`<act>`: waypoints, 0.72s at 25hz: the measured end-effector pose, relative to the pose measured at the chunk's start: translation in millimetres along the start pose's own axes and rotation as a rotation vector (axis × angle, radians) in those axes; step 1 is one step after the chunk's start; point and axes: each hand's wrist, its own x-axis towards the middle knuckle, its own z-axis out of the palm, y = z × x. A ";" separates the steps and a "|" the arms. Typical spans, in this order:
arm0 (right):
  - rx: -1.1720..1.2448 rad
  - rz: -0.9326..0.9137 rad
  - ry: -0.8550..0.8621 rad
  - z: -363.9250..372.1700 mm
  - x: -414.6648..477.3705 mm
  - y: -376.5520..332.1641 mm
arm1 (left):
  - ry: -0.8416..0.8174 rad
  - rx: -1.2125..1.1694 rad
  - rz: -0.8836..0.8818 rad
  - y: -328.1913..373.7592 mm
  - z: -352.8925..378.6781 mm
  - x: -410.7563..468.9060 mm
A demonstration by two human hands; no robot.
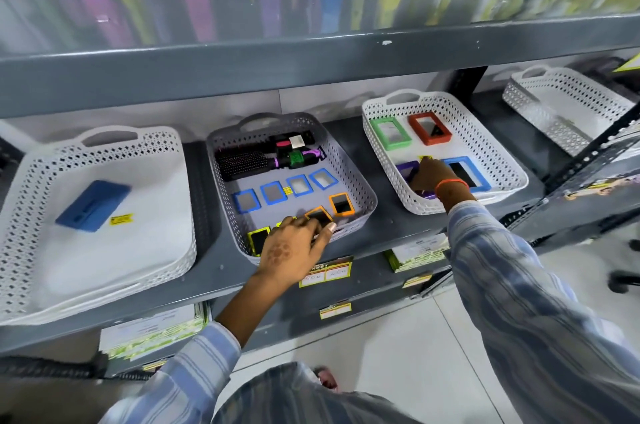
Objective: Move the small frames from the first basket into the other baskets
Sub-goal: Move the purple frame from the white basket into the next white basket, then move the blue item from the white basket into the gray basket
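The grey basket [360,181] in the middle of the shelf holds several small blue frames [273,192], two orange frames [342,204], yellow frames [258,239] and hairbrushes. My left hand [294,247] reaches into its front edge, fingertips on an orange frame [318,214]. The white basket [460,118] to the right holds a green frame [390,132], a red frame [429,128] and a blue frame [467,172]. My right hand [433,176] is inside it, fingers closed on a purple frame [407,170] with a yellow tag.
A white basket [38,181] at the left holds a blue frame [93,205] lying face down. Another white basket [568,101] stands at the far right. An upper shelf edge [311,67] overhangs the baskets, with coloured bottles above. Price labels [325,273] hang below.
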 end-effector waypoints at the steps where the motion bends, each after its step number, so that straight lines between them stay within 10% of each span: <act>1: -0.007 0.014 -0.002 -1.5 -2.2 -1.9 | 0.005 0.008 0.003 -2.0 -1.0 -2.1; 8: 0.005 -0.157 0.223 -23.7 -28.3 -91.7 | 0.111 0.117 -0.067 -30.0 -22.3 -21.0; 18: -0.041 -0.754 0.044 26.7 -133.4 -309.9 | 0.456 0.150 -0.493 -145.1 -70.8 -87.8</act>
